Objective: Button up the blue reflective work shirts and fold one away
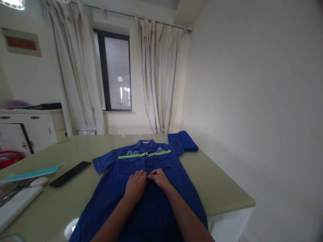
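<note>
A blue short-sleeved shirt (161, 198) lies front up, its collar away from me and a yellow-green stripe across the chest. My left hand (136, 183) rests on the shirt front just below the chest pockets, fingers bent and closed on the cloth by the button line. Close beside it, my right hand (158, 177) pinches at the front placket with thumb and fingers together. The fingertips of both hands nearly meet there. Any button between them is too small to make out.
A folded blue cloth (185, 141) sits at the table's far right corner. On the left of the table (227, 188) lie a phone (70, 174), a light blue mask (34, 173), a white box (19, 205) and a rounded white object (38, 182).
</note>
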Demonstrator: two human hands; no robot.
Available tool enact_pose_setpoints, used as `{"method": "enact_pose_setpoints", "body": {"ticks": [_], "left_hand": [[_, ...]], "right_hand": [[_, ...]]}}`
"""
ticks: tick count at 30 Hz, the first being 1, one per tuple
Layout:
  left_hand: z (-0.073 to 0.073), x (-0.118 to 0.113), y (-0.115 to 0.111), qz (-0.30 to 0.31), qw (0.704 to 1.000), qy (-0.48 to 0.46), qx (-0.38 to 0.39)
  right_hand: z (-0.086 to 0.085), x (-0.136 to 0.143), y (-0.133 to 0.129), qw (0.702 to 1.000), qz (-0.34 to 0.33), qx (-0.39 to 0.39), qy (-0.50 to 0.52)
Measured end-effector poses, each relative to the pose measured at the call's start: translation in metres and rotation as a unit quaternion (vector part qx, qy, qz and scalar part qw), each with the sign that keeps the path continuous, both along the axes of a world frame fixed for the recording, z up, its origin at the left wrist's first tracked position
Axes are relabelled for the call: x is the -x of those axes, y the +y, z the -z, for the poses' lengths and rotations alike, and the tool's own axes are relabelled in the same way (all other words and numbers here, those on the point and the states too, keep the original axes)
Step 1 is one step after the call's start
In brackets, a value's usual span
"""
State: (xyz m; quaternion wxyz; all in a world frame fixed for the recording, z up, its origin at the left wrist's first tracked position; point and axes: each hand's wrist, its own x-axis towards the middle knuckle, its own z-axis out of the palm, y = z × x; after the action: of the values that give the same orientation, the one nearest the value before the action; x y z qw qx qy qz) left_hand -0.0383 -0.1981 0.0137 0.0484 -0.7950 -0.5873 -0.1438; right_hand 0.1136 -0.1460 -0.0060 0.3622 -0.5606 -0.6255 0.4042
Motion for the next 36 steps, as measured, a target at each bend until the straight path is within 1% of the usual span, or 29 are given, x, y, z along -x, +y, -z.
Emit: {"method": "enact_pose_setpoints", "body": {"ticks": [4, 7, 8, 10, 12, 13, 14, 16, 18, 20, 22, 23, 25, 26, 28, 30, 31, 33, 36], "left_hand": [[0.003, 0.0, 0.001, 0.013, 1.0, -0.011, -0.01], [0.006, 0.006, 0.0, 0.043, 0.998, -0.049, 0.001], [0.007, 0.008, -0.001, 0.053, 0.997, -0.057, 0.006], [0.009, 0.011, -0.002, 0.057, 0.996, -0.062, 0.007], [0.013, 0.012, -0.004, 0.043, 0.997, -0.066, -0.001], [0.016, 0.012, -0.005, 0.035, 0.997, -0.064, 0.0], [0.019, 0.011, -0.007, 0.029, 0.998, -0.058, 0.005], [0.025, 0.009, -0.012, 0.024, 0.999, -0.034, 0.03], [0.029, 0.007, -0.021, 0.02, 0.998, -0.008, 0.057], [0.03, 0.004, -0.032, 0.013, 0.997, 0.009, 0.073], [0.025, 0.004, -0.044, 0.013, 0.996, 0.018, 0.083], [0.022, 0.005, -0.049, 0.016, 0.996, 0.02, 0.084], [0.011, 0.007, -0.054, 0.024, 0.996, 0.022, 0.08], [0.004, 0.009, -0.053, 0.026, 0.996, 0.022, 0.077], [-0.009, 0.011, -0.045, 0.017, 0.997, 0.021, 0.071], [-0.017, 0.009, -0.029, -0.019, 0.998, 0.008, 0.067], [-0.019, 0.007, -0.02, -0.039, 0.997, -0.001, 0.064], [-0.018, -0.001, -0.003, -0.072, 0.995, -0.021, 0.06], [-0.007, -0.01, 0.014, -0.08, 0.995, -0.046, 0.048]], "right_hand": [[-0.003, -0.002, 0.004, 1.0, -0.018, 0.014, 0.012], [-0.004, -0.004, -0.005, 1.0, -0.015, -0.009, 0.009], [-0.003, -0.006, -0.01, 0.999, -0.015, -0.035, 0.003], [-0.001, -0.009, -0.021, 0.993, -0.019, -0.11, -0.023], [0.0, -0.012, -0.031, 0.98, -0.028, -0.185, -0.069], [0.0, -0.012, -0.034, 0.974, -0.032, -0.204, -0.095], [-0.001, -0.012, -0.036, 0.971, -0.033, -0.205, -0.12], [-0.006, -0.01, -0.037, 0.97, -0.024, -0.171, -0.169], [-0.016, -0.005, -0.034, 0.969, 0.006, -0.12, -0.214], [-0.026, 0.004, -0.029, 0.963, 0.045, -0.109, -0.243], [-0.032, 0.013, -0.023, 0.953, 0.069, -0.134, -0.262], [-0.033, 0.017, -0.02, 0.948, 0.072, -0.143, -0.273], [-0.028, 0.022, -0.016, 0.944, 0.067, -0.141, -0.291], [-0.024, 0.024, -0.015, 0.945, 0.062, -0.136, -0.291], [-0.014, 0.023, -0.013, 0.953, 0.053, -0.142, -0.262], [-0.007, 0.018, -0.012, 0.964, 0.049, -0.154, -0.213], [-0.005, 0.016, -0.012, 0.969, 0.051, -0.154, -0.189], [-0.002, 0.011, -0.01, 0.977, 0.068, -0.145, -0.143], [0.001, 0.006, -0.006, 0.983, 0.1, -0.141, -0.065]]}}
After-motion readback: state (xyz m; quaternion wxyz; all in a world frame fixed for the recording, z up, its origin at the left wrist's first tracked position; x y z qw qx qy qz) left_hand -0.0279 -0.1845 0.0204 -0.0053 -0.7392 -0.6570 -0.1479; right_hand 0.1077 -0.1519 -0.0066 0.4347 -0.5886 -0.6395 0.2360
